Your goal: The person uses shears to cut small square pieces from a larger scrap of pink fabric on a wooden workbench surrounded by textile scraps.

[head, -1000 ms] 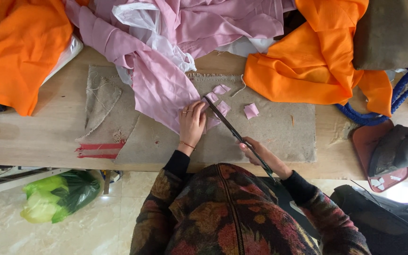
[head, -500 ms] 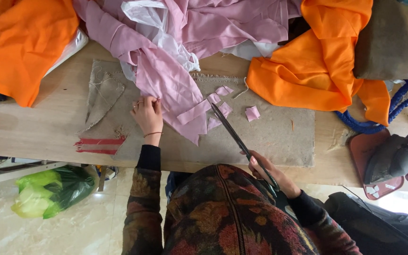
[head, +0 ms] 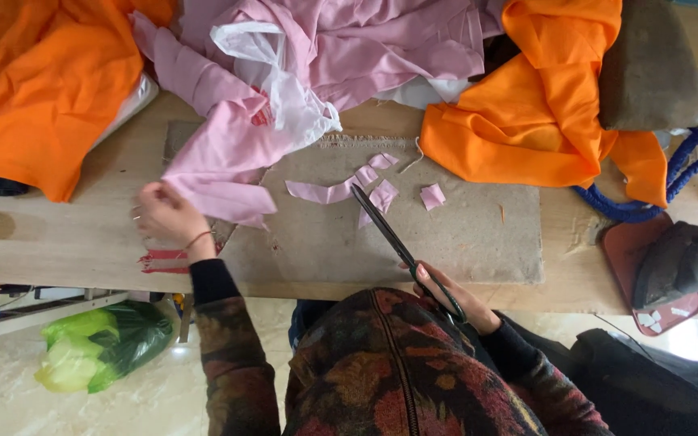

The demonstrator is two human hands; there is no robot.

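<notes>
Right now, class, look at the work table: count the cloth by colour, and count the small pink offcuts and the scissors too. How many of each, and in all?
Orange cloth: 2, one at the left, one at the right
Large pink cloth, held by the left hand: 1
Small pink offcuts: about 5
Scissors, in the right hand: 1
Total: about 9

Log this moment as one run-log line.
left hand: grips pink cloth edge | right hand: holds scissors, blades together | pink scraps on mat
</notes>
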